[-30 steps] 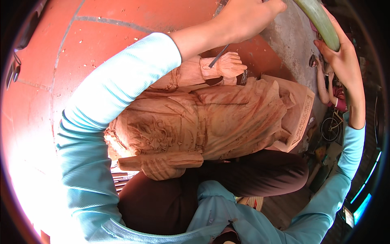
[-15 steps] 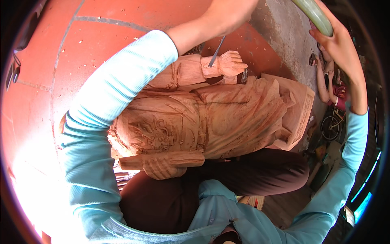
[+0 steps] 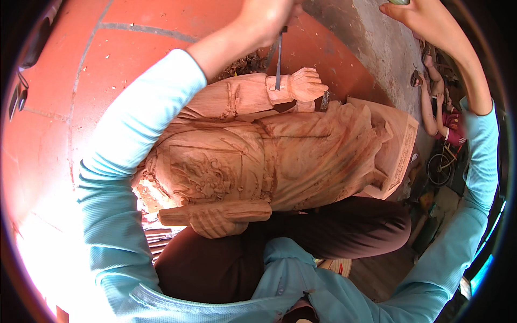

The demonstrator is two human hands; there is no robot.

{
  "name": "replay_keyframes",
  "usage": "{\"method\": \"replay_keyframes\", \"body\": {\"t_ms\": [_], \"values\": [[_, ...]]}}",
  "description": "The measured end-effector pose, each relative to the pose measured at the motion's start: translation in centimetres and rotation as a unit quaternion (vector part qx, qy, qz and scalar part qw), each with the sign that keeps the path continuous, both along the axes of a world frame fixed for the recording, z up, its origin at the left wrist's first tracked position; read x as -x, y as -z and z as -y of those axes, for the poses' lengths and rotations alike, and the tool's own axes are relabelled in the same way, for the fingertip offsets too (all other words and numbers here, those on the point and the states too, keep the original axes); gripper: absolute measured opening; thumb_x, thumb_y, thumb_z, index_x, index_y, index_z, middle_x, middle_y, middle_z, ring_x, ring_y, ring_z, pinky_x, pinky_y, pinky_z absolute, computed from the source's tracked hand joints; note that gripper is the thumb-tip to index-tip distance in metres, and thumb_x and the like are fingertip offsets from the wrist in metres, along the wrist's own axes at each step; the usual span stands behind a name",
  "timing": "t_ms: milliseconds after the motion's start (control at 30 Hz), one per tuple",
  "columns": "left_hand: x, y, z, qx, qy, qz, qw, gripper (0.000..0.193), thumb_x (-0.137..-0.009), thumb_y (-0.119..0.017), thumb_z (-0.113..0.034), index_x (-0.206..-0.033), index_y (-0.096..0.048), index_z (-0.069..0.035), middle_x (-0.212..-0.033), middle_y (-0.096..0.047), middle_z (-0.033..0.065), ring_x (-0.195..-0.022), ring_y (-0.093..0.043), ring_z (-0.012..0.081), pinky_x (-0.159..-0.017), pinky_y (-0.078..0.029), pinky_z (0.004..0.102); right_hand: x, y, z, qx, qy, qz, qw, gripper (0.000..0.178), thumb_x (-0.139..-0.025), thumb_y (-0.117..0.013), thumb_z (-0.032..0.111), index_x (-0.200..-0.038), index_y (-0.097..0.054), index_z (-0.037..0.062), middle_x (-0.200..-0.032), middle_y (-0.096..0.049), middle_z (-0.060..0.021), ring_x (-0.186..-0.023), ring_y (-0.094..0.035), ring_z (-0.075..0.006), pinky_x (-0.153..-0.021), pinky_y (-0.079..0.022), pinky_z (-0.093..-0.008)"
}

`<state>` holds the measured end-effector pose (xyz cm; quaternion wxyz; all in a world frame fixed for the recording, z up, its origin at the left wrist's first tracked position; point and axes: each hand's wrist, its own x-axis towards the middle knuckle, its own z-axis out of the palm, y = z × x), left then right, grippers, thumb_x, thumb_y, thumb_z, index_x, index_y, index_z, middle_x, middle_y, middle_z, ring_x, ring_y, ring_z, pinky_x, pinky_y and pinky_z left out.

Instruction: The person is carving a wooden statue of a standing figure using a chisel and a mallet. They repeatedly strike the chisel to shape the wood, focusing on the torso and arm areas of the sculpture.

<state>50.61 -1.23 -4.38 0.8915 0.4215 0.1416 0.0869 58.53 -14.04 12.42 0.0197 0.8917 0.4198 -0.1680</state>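
Observation:
A reddish-brown carved wooden statue (image 3: 307,156) lies on its side before me, its robe folds and hands cut in relief. My left hand (image 3: 272,19), partly out of view at the top, is closed around a chisel (image 3: 278,62). The chisel's thin dark blade stands nearly upright, its tip on the cuff beside the statue's raised hand (image 3: 308,84). At the upper right, my right hand (image 3: 423,19) grips a smooth green club (image 3: 399,1), mostly cut off by the picture's top edge. The club is apart from the chisel.
The red tiled floor (image 3: 48,140) carries scattered wood chips. My bent leg (image 3: 344,226) in dark trousers rests against the statue. Several thin tools (image 3: 156,240) lie at its left. Another person (image 3: 449,121) sits at the far right near a bicycle (image 3: 440,164).
My right hand has risen with the green club, now mostly out of view. My left hand has shifted up and left, and the chisel stands steeper with its tip still on the cuff.

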Motion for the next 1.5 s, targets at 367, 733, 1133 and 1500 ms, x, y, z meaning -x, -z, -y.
{"method": "replay_keyframes", "body": {"t_ms": [367,733,1133,1500], "values": [[-0.8,-0.7,-0.9,-0.044,0.017,0.039,0.998,0.016,-0.093,-0.048,-0.024,-0.091,-0.051,-0.008,-0.058,-0.041,-0.0013,-0.043,-0.035,0.0111,-0.04,-0.03,0.0284,3.0,-0.2,-0.8,-0.074,0.004,0.018,0.997,0.069,-0.075,-0.064,0.0,-0.139,-0.04,0.0014,-0.125,-0.056,-0.0145,-0.112,-0.054,-0.0199,-0.093,-0.045,-0.0312],[0.1,-1.8,0.2,-0.01,-0.02,0.083,0.996,0.014,-0.092,-0.051,-0.021,-0.086,-0.048,-0.009,-0.06,-0.041,-0.0013,-0.043,-0.036,0.0089,-0.039,-0.031,0.026,5.9,-1.5,-0.8,-0.045,0.106,0.066,0.991,0.07,-0.075,-0.067,0.001,-0.139,-0.04,0.0009,-0.125,-0.055,-0.0146,-0.115,-0.052,-0.0213,-0.098,-0.041,-0.0313],[0.7,-1.0,0.4,-0.021,-0.115,0.056,0.992,0.016,-0.091,-0.052,-0.021,-0.081,-0.047,-0.011,-0.055,-0.038,-0.0026,-0.041,-0.035,0.0085,-0.038,-0.029,0.0257,3.3,-0.7,1.3,-0.08,-0.01,0.091,0.993,0.064,-0.076,-0.066,0.001,-0.136,-0.043,0.0015,-0.112,-0.058,-0.0083,-0.098,-0.055,-0.0162,-0.086,-0.046,-0.0296],[0.6,1.0,-0.8,0.033,-0.148,-0.018,0.988,0.013,-0.091,-0.05,-0.023,-0.085,-0.047,-0.012,-0.054,-0.039,-0.002,-0.039,-0.034,0.0101,-0.035,-0.028,0.0269,2.9,-1.4,-4.9,0.001,-0.145,0.065,0.987,0.055,-0.077,-0.058,0.002,-0.131,-0.05,0.0074,-0.103,-0.065,-0.0196,-0.089,-0.065,-0.0294,-0.076,-0.051,-0.0383]]}}
